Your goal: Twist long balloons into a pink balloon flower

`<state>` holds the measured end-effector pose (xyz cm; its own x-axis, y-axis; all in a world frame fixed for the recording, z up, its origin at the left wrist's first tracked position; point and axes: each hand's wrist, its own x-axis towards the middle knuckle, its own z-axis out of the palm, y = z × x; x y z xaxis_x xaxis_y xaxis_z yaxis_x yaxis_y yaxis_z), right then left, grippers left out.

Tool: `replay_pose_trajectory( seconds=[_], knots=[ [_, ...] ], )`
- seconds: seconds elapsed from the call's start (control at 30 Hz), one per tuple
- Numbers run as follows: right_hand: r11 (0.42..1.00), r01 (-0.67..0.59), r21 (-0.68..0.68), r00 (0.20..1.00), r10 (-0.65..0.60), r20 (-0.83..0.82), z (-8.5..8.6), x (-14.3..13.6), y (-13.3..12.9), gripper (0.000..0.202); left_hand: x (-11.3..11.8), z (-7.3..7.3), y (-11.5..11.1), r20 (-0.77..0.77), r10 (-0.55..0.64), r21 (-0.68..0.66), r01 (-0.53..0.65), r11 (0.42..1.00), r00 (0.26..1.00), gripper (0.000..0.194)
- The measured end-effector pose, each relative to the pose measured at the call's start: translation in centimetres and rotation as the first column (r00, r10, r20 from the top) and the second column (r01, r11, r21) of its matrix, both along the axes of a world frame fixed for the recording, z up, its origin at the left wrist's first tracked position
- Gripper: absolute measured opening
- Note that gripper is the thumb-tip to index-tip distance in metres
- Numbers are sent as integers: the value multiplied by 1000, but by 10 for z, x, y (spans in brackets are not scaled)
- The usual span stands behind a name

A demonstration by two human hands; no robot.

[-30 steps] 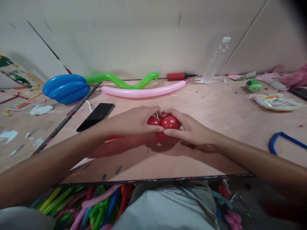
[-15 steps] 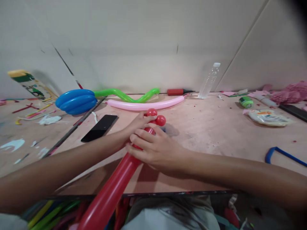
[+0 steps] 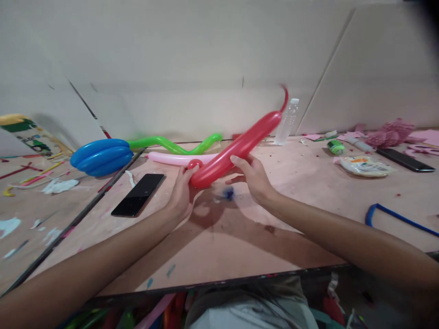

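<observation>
L hand clasped on red balloon nr small bubble | long section lightly grasped by R hand, prob. for steadying

Pale panelled wall behind pinkish tabletop
</observation>
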<state>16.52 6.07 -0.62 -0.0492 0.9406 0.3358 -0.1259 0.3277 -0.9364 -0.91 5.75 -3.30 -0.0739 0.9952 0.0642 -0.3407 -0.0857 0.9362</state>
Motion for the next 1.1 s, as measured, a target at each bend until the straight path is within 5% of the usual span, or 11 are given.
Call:
replay_pose_trajectory(
  seconds=[0.1, 0.17, 0.23, 0.3, 0.37, 0.47, 0.67, 1.1],
  knots=[
    [936, 286, 207, 937, -318, 144, 0, 14, 2, 38, 5, -5, -10, -52, 76, -18, -77, 997, 996, 37],
    [777, 363, 515, 797, -545, 260, -1, 22, 2, 34, 9, -10, -13, -93, 91, -42, -96, 995, 991, 38],
    [656, 141, 742, 664, -618, 420, -5, 25, -4, 28, 13, -15, -16, -115, 77, -49, -83, 995, 990, 36],
    [627, -161, 762, 524, -600, 604, -8, 23, -14, 25, 16, -18, -19, -120, 74, -28, -77, 997, 990, 32],
    [661, -340, 669, 368, -561, 741, -11, 16, -26, 33, 16, -20, -22, -124, 66, 10, -66, 998, 990, 28],
    [758, -323, 566, 271, -499, 823, -11, 5, -41, 41, 14, -22, -27, -154, 33, 75, -22, 997, 988, 25],
    [866, -192, 462, 310, -393, 866, -1, 4, -48, 33, 11, -18, -27, -229, 55, 198, -9, 980, 972, 26],
    [873, -202, 443, 283, -381, 880, 3, 7, -47, 30, 13, 0, -36, -75, -182, 107, 189, 976, 981, 40]
  ],
)
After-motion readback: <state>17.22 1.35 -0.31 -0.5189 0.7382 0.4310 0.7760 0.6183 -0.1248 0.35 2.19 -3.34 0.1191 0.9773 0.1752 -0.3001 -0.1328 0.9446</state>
